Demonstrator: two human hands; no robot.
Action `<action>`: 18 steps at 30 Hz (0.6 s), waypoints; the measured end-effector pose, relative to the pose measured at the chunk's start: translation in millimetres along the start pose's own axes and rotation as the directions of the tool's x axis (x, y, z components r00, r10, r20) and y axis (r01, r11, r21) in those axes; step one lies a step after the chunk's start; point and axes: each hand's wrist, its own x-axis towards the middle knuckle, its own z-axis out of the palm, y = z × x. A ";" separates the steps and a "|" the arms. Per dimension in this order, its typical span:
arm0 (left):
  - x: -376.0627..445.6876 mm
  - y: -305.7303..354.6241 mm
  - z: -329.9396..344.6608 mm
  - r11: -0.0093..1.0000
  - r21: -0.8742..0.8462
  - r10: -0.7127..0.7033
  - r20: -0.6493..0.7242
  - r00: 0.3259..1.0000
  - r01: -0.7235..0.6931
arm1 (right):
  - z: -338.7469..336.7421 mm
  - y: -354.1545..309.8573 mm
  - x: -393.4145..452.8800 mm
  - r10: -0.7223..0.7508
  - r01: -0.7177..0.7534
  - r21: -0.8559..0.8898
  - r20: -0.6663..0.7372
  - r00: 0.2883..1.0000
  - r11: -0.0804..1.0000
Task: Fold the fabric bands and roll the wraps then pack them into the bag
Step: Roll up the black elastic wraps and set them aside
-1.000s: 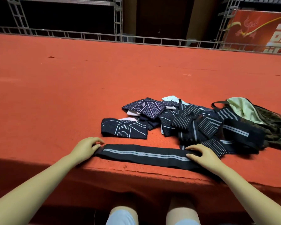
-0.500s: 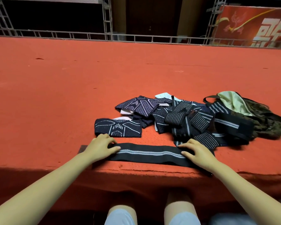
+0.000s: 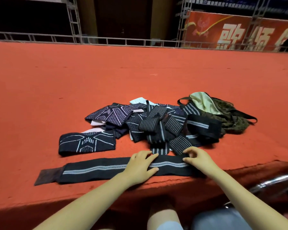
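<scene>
Black with three grey stripes down its length, the wrap lay flat along the near edge of the red carpet, its long axis running left to right. Its plain dark tab end pointed left; its right end was under the right hand. The left hand lay on the wrap's middle with fingers straight and spread, pressing it down. The right hand's thumb and curled fingers pinched the wrap's right end. The two hands were close together but not touching.

Just behind the wrap, to the left, lay one folded band, dark with pale line patterns, its long side also running left to right. Behind both hands sat a loose pile of more patterned bands and striped wraps, tangled over one another; how many were in it could not be told.

One bag, olive and mottled with dark straps, lay slumped at the right of the pile, touching it. Its mouth showed a pale yellow-green lining; whether anything was inside could not be told.

A metal railing ran along the carpet's far edge, with one red banner behind it.
</scene>
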 end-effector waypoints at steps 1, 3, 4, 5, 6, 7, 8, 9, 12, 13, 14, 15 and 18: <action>0.6 -0.2 3.3 1.000 0.025 -0.005 -0.007 1.000 0.005 | -0.4 -0.4 -0.4 0.033 -0.028 0.170 -0.027 0.999 0.985; 1.2 -1.4 8.0 0.999 0.049 -0.008 -0.022 1.000 0.009 | 0.1 -3.8 -3.1 0.106 -0.074 0.397 -0.057 0.993 0.915; 0.5 -1.5 9.0 0.998 0.057 -0.003 -0.029 1.000 0.004 | 2.4 -5.3 -4.9 0.134 -0.100 0.433 -0.049 0.990 0.896; -0.6 -0.7 9.1 0.998 0.065 0.003 -0.041 0.999 -0.001 | 5.6 -6.0 -6.7 0.146 -0.119 0.418 -0.035 0.989 0.901; -1.6 -0.1 9.3 0.998 0.063 0.009 -0.057 0.998 -0.006 | 9.9 -5.3 -8.3 0.147 -0.125 0.377 -0.029 0.989 0.918; -2.8 0.5 9.5 0.999 0.048 0.012 -0.082 0.997 -0.008 | 14.3 -4.0 -9.1 0.144 -0.124 0.339 -0.035 0.989 0.933; -4.0 0.4 10.2 1.000 0.011 0.004 -0.121 0.993 -0.003 | 17.7 -4.8 -9.6 0.151 -0.124 0.323 -0.059 0.987 0.938; -5.4 -0.3 10.7 0.999 -0.047 -0.011 -0.176 0.984 0.003 | 19.8 -7.1 -10.0 0.162 -0.124 0.330 -0.090 0.983 0.936; -10.0 -4.5 10.7 0.985 -0.171 -0.042 -0.383 0.923 -0.027 | 23.6 -24.4 -10.9 0.158 -0.080 0.433 -0.146 0.977 0.898; -11.2 -4.8 9.4 0.983 -0.180 -0.043 -0.405 0.913 -0.033 | 25.1 -30.1 -11.2 0.121 -0.040 0.465 -0.144 0.982 0.884; -11.5 -4.6 8.1 0.980 -0.199 -0.048 -0.382 0.923 -0.031 | 26.8 -37.6 -12.9 0.065 0.010 0.484 -0.137 0.988 0.875; -11.4 -3.5 5.8 0.972 -0.233 -0.062 -0.344 0.937 -0.021 | 30.9 -42.6 -13.6 0.000 0.062 0.482 -0.127 0.992 0.874; -10.2 -4.0 -0.3 0.887 -0.456 -0.213 -0.262 0.941 0.074 | 44.5 -62.9 -20.1 -0.119 0.138 0.488 -0.070 0.990 0.862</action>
